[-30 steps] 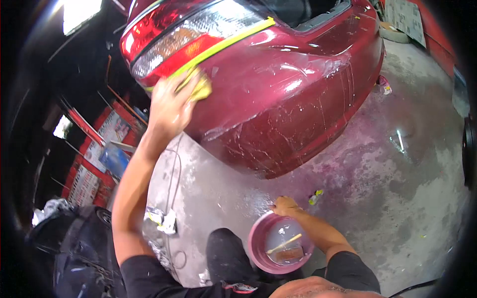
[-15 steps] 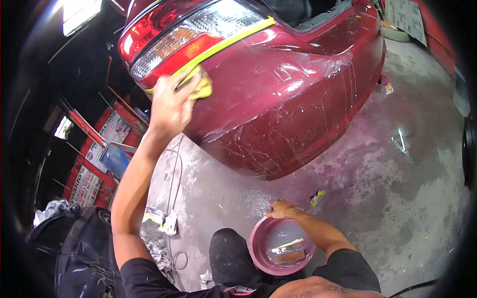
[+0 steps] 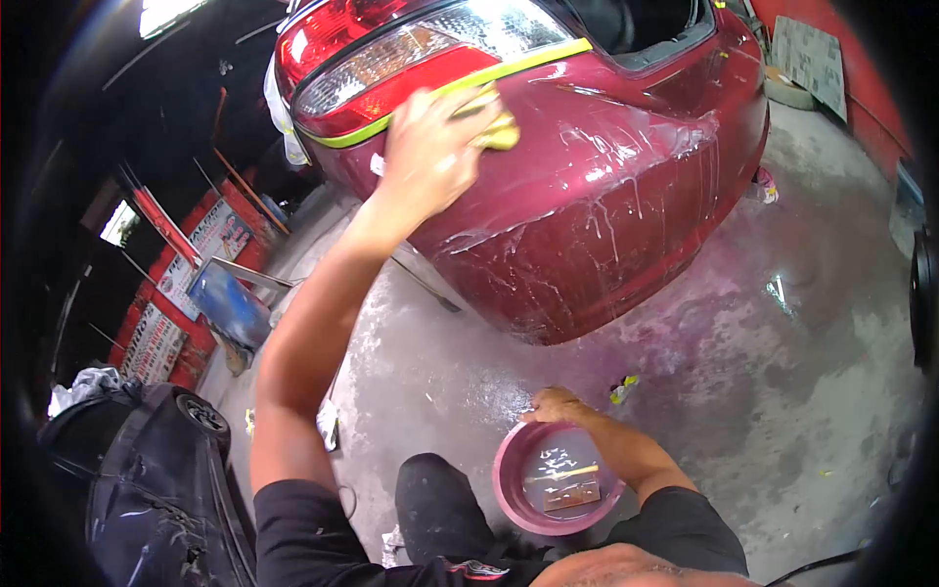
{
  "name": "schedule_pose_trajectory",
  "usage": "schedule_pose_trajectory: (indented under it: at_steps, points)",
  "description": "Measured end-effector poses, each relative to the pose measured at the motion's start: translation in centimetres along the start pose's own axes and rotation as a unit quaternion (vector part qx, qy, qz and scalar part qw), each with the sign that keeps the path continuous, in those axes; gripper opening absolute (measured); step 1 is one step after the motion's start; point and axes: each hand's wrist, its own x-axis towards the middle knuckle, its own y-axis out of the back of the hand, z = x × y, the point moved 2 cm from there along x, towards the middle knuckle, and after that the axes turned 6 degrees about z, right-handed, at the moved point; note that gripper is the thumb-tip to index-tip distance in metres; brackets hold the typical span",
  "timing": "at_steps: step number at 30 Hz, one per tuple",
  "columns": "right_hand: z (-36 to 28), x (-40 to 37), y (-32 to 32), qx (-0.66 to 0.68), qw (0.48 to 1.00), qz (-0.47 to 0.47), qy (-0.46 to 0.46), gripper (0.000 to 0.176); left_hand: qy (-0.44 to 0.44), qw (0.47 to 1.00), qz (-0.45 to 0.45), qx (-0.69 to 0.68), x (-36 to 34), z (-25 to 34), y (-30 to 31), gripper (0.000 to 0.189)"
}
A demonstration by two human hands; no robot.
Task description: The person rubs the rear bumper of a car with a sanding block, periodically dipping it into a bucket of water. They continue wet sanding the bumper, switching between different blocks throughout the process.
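My left hand (image 3: 430, 152) presses a yellow sponge (image 3: 497, 130) against the wet dark-red rear bumper (image 3: 597, 205) of a car, just below the tail light (image 3: 391, 68) and its yellow masking tape (image 3: 460, 88). White streaks run down the bumper. My right hand (image 3: 556, 405) grips the rim of a pink basin (image 3: 509, 489) on the floor in front of my knee. The basin holds water, a stick and a small flat block.
Wet concrete floor (image 3: 782, 372) stretches to the right. A dark car part (image 3: 147, 489) lies at the lower left. Red signboards (image 3: 186, 284) and a framed panel (image 3: 230, 303) lean at the left. A small yellow scrap (image 3: 621, 387) lies near the basin.
My left hand has slid the sponge to the right along the bumper under the tail light. The view has shifted too. My right hand stays on the basin rim.
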Motion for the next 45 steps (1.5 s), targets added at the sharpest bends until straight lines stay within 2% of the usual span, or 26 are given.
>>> schedule_pose_trajectory:
  at_steps: [2, 4, 5, 8, 10, 11, 13, 15, 16, 18, 20, 22, 23, 25, 26, 27, 28, 30, 32, 34, 37, 38, 40, 42, 43, 45]
  points:
    - [0.0, -0.2, -0.4, 0.006, 1.0, 0.001, 0.004, 0.065, 0.021, 0.999, -0.013, 0.04, 2.5, 0.8, -1.9, 0.043]
    - [-0.1, 0.1, -0.1, 0.051, 0.997, -0.018, -0.056, 0.067, 0.024, 0.999, -0.032, 0.038, 1.3, 0.8, -0.8, 0.045]
    - [-0.1, 0.4, -0.3, 0.005, 1.0, -0.002, -0.018, 0.067, 0.028, 0.998, -0.041, 0.035, 0.9, 1.0, -0.4, 0.046]
    - [0.0, 0.4, 0.3, -0.044, 0.999, -0.022, -0.006, 0.068, -0.014, 0.997, -0.057, -0.042, -6.6, 1.0, 4.0, 0.048]
    - [0.0, 1.0, -0.1, -0.044, 0.999, 0.004, -0.025, 0.068, -0.011, 0.998, -0.039, -0.037, -6.1, 1.6, 3.3, 0.048]
    - [0.4, 1.4, -0.4, -0.043, 0.998, -0.025, -0.039, 0.067, 0.001, 0.999, -0.02, -0.033, -6.1, 2.4, 2.6, 0.048]
    - [0.7, 1.4, -0.4, -0.039, 0.996, -0.049, -0.062, 0.066, 0.012, 0.999, -0.001, -0.037, -0.9, 2.5, -1.1, 0.046]
    - [1.5, 1.7, -1.5, -0.016, 0.999, 0.036, 0.001, 0.063, -0.005, 0.997, -0.022, -0.08, 2.7, 1.4, -3.4, 0.042]
    - [0.7, 1.4, -1.1, -0.005, 0.999, 0.04, -0.001, 0.063, -0.011, 0.995, -0.032, -0.096, 3.2, 1.4, -3.8, 0.041]
    - [-0.3, 0.2, 0.1, 0.053, 0.995, -0.006, -0.088, 0.061, -0.008, 0.996, -0.022, -0.087, 1.2, 2.0, -2.9, 0.042]
    - [-0.5, -0.4, 0.7, 0.007, 0.995, -0.018, -0.095, 0.063, 0.008, 0.998, 0.009, -0.057, -1.9, 2.8, -0.7, 0.045]
    - [0.4, 0.4, -0.2, -0.029, 0.999, -0.016, -0.021, 0.064, 0.028, 0.999, 0.006, -0.03, -5.1, 2.9, 1.0, 0.049]
    - [0.7, 1.2, -0.8, -0.027, 0.999, -0.01, -0.02, 0.064, 0.022, 0.999, 0.007, -0.029, -4.3, 2.7, 0.2, 0.049]
    - [1.7, 2.5, -2.7, -0.085, 0.996, 0.028, -0.018, 0.065, -0.01, 0.999, 0.033, -0.027, -1.1, 3.4, -1.7, 0.044]
    - [2.5, 3.4, -3.3, -0.085, 0.996, 0.029, -0.02, 0.065, -0.011, 0.999, 0.015, -0.041, 2.0, 3.6, -3.4, 0.039]
    - [3.3, 4.1, -3.8, -0.06, 0.998, 0.031, 0.002, 0.065, -0.044, 0.996, 0.049, -0.058, 4.4, 2.8, -6.1, 0.035]
    - [3.9, 3.9, -4.7, -0.034, 0.999, 0.028, 0.023, 0.065, -0.006, 1.0, -0.02, -0.022, 6.3, 3.3, -7.1, 0.035]
    - [2.9, 3.1, -2.6, -0.033, 0.999, 0.017, 0.02, 0.065, -0.027, 0.999, 0.008, -0.032, 7.1, 3.3, -8.8, 0.039]
    - [1.1, 0.6, -1.2, -0.034, 0.999, -0.005, 0.023, 0.065, -0.027, 0.997, 0.006, -0.071, 2.9, 5.0, -4.8, 0.046]
    - [0.0, -0.4, 0.7, 0.017, 0.999, 0.002, -0.049, 0.06, -0.014, 0.997, -0.035, -0.061, -3.1, 6.8, -0.8, 0.054]
    - [0.9, 1.1, -1.1, 0.008, 1.0, 0.017, -0.02, 0.056, -0.009, 0.999, -0.043, -0.031, -1.3, 7.4, -1.7, 0.056]
    - [1.2, 1.3, -0.7, 0.007, 0.999, 0.022, -0.024, 0.056, -0.023, 0.999, -0.013, -0.047, 1.1, 7.3, -3.5, 0.053]
    - [-0.5, -0.6, 1.0, 0.021, 0.999, -0.009, -0.043, 0.056, -0.031, 0.994, -0.032, -0.095, 4.7, 6.3, -6.3, 0.046]
    - [-1.4, -0.8, 1.6, 0.018, 0.999, -0.012, -0.026, 0.06, 0.008, 0.994, -0.093, -0.05, 6.6, 6.2, -7.3, 0.045]
    - [-1.4, -1.0, 1.8, 0.004, 1.0, -0.012, -0.011, 0.066, 0.012, 0.994, -0.093, -0.05, 5.7, 6.2, -6.6, 0.045]
    - [2.0, 2.8, -3.3, -0.028, 0.999, -0.02, -0.015, 0.067, -0.016, 0.998, -0.031, -0.045, 3.1, 7.3, -4.7, 0.046]
